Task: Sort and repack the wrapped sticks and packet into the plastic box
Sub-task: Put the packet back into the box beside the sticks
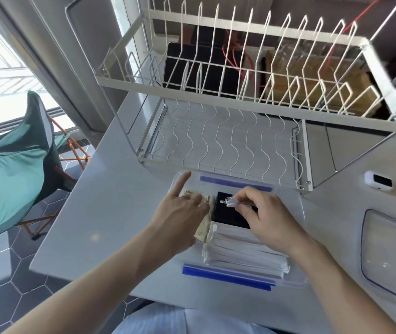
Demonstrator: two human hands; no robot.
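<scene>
A clear plastic box (pixel 298 208) with blue clip edges sits on the white table in front of me. Inside lie a stack of white wrapped sticks (pixel 240 251) at the near side, a black packet (pixel 228 214) in the middle and cream wrapped sticks (pixel 204 227) along the left. My left hand (pixel 182 213) rests on the cream sticks with its fingers extended and the index finger raised. My right hand (pixel 262 213) pinches a small clear-wrapped item (pixel 228 202) above the black packet.
A white wire dish rack (pixel 240 97) stands just behind the box. The box's clear lid (pixel 389 256) lies at the right. A small white device (pixel 378 180) sits beyond it. A green folding chair (pixel 16 169) stands left of the table.
</scene>
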